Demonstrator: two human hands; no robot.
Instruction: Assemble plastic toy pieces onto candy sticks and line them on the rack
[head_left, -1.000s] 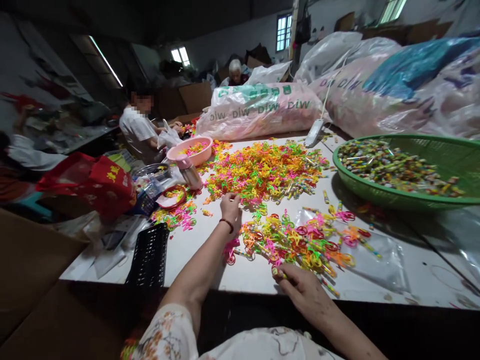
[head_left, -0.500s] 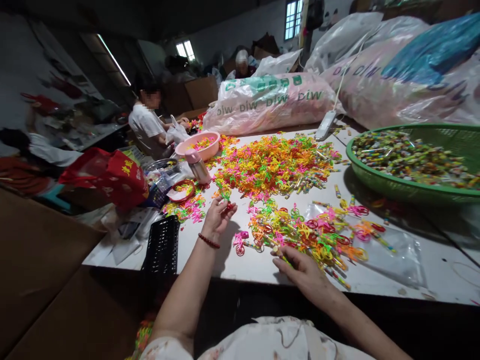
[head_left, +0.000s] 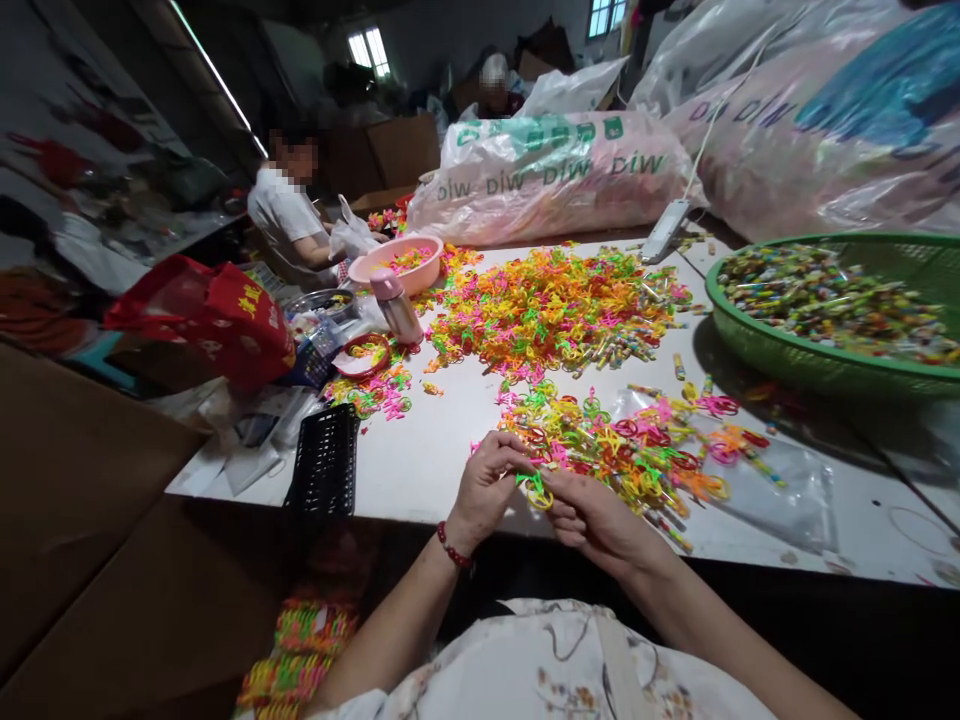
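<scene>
Between the nearly closed left hand (head_left: pixel 486 492) and right hand (head_left: pixel 591 512), fingertips pinch a plastic piece (head_left: pixel 537 492); a light, steady grip seems best, clear of the pile (head_left: pixel 637 458) beyond.

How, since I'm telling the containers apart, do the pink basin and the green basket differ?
Size: the green basket looks much larger than the pink basin.
Contents: the basin holds bright pink and yellow pieces; the basket, duller mixed-colour ones.
Place: the basin stands left of the far heap, the basket right of it.
Shared: both are open-topped and hold many small pieces.
</scene>
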